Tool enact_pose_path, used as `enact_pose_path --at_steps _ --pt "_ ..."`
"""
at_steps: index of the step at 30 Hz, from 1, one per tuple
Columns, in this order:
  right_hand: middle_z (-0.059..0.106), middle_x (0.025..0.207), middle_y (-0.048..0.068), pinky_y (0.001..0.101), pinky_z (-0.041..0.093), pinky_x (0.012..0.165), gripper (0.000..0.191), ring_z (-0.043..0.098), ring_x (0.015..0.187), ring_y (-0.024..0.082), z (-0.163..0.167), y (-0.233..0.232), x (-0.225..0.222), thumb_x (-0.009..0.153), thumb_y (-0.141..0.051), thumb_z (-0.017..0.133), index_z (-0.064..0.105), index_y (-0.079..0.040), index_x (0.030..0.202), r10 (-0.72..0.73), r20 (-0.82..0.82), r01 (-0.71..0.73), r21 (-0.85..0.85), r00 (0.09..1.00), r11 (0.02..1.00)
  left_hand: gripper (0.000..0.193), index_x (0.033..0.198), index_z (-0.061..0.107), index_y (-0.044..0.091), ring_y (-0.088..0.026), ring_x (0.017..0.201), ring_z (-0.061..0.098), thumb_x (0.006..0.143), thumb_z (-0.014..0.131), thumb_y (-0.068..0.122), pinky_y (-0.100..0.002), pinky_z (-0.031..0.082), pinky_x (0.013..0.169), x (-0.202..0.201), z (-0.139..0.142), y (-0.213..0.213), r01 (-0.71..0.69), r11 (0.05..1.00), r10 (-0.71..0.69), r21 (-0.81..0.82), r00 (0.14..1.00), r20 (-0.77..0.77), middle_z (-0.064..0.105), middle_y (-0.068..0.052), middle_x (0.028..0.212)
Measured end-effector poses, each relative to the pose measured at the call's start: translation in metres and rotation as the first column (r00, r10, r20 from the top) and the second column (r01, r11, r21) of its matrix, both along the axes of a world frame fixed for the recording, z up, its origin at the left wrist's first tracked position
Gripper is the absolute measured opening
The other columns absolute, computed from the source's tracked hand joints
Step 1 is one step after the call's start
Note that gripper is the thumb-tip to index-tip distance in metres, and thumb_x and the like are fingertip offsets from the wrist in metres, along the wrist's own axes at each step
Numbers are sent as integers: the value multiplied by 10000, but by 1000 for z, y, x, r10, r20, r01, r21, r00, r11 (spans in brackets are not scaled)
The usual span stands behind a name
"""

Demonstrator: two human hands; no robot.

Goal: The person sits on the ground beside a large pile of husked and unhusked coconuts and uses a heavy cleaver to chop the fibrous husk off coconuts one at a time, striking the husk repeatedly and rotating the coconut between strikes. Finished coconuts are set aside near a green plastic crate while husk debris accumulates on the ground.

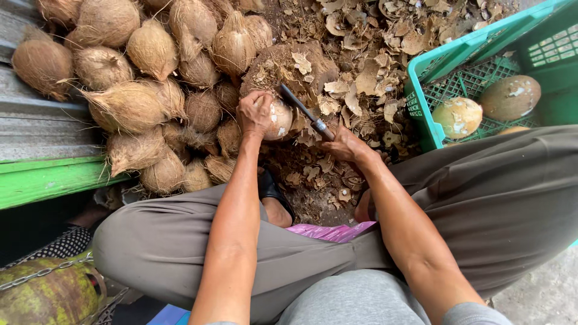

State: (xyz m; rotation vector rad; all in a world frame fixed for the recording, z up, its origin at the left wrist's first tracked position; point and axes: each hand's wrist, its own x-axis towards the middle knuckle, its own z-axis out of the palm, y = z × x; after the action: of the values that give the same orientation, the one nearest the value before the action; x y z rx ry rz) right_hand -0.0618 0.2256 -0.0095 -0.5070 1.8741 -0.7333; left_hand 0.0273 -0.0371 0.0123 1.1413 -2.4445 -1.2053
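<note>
Shell scraps litter the ground around a wooden block, where the left hand curls its fingers over a half-peeled coconut. Right hand wraps the knife handle — blade just beside the left fingers (uncomfortably near), so a glancing chop could likely cut them.

The person wears loose grey-brown trousers, a grey short-sleeved shirt and a dark sandal; both forearms are bare, without watch or rings.

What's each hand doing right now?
Left hand: closed on a partly peeled coconut, holding it on the wooden block.
Right hand: closed on the knife.
</note>
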Motion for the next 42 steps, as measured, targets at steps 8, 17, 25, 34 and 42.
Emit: enact_pose_path --at_steps 8,17,25,34,42 --pt "516 595 -14 298 413 394 382 470 450 105 18 7 12 907 -375 748 537 -99 749 -71 60 73 -23 996 997 445 1063 684 158 -247 932 664 820 582 517 -418 523 751 18 -13 1 -35 999 34 -9 998 -45 715 -117 1027" --pt "568 580 13 326 424 392 349 487 427 130 45 -10 24 904 -402 716 587 -105 775 -286 239 312 -76 928 947 681 1303 628 110 -310 1138 646 841 555 605 -496 512 986 69 -10 10 -32 984 56 175 989 -137 674 -136 1240" --pt "581 666 39 285 432 444 341 501 489 110 47 -18 34 957 -353 741 613 -52 860 -60 16 60 3 998 998 1025 1382 557 81 -288 1129 682 560 853 615 -485 571 997 66 24 28 -187 862 261 472 960 -97 648 -177 1251" --pt "586 690 -4 311 409 396 218 458 468 103 83 -6 12 989 -295 611 610 -96 898 -364 -49 342 -247 930 907 1015 1424 502 193 -352 1258 548 553 892 540 -532 516 1029 44 9 20 89 991 -74 102 986 -149 453 -192 1397" --pt "513 572 -5 381 447 472 301 462 475 134 76 -20 56 1000 -318 621 606 -89 804 -255 -242 188 -267 936 945 521 913 660 115 -235 758 594 999 448 583 -430 441 669 9 5 27 -391 899 398 198 917 2 632 -114 822"
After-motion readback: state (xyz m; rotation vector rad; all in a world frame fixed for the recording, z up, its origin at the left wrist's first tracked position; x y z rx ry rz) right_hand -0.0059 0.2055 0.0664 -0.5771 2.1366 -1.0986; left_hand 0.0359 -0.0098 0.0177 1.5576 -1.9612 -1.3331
